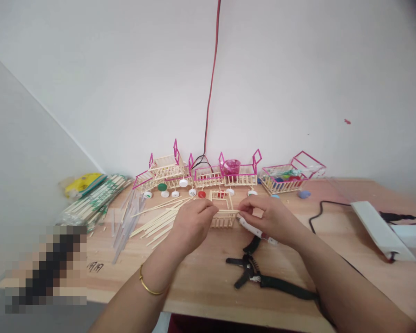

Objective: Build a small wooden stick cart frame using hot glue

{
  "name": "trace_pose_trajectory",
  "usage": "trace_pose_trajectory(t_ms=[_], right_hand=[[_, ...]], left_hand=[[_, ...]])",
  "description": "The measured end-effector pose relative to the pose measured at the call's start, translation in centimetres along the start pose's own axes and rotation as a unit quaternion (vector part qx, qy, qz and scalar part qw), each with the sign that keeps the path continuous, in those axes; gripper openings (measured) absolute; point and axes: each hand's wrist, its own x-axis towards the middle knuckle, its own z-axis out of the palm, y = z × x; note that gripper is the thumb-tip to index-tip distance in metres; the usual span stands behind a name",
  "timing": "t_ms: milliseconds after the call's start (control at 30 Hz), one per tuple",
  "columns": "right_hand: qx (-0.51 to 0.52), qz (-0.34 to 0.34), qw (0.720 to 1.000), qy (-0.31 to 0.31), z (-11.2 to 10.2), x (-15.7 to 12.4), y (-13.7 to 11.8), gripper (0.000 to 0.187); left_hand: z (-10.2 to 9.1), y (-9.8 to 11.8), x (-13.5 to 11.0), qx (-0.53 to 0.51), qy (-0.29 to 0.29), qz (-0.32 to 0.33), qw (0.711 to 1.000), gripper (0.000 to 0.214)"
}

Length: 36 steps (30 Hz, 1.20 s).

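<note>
My left hand (194, 219) and my right hand (272, 215) pinch a thin wooden stick (227, 212) between them, one at each end. The stick lies across a small crate-like frame (223, 223) of pale sticks on the table. Under my right hand is a white-handled tool (251, 227); its kind cannot be made out, and it seems to lie on the table. Black-handled pliers (249, 268) lie spread just in front of it. To the left of my left hand, loose pale sticks (159, 224) are scattered.
Several stick carts with magenta rails (241, 178) and bottle-cap wheels stand along the wall. Clear glue sticks (128, 226) and bagged skewers (99, 196) lie left. A white power strip (381, 229) and black cable (319, 215) are on the right of the wooden table (194, 286).
</note>
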Motion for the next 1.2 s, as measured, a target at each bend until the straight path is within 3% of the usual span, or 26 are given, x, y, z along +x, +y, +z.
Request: trace_pose_trajectory(t_ms=[467,1200], right_hand=[[-0.019,-0.015,1.000,0.003,0.2,-0.3,0.5,0.010],[-0.018,0.003,1.000,-0.013,0.2,-0.1,0.5,0.010]], left_hand=[[-1.3,-0.8,-0.4,-0.018,-0.056,-0.060,0.997,0.014],[-0.6,-0.5,-0.3,0.004,-0.022,-0.034,0.999,0.020]])
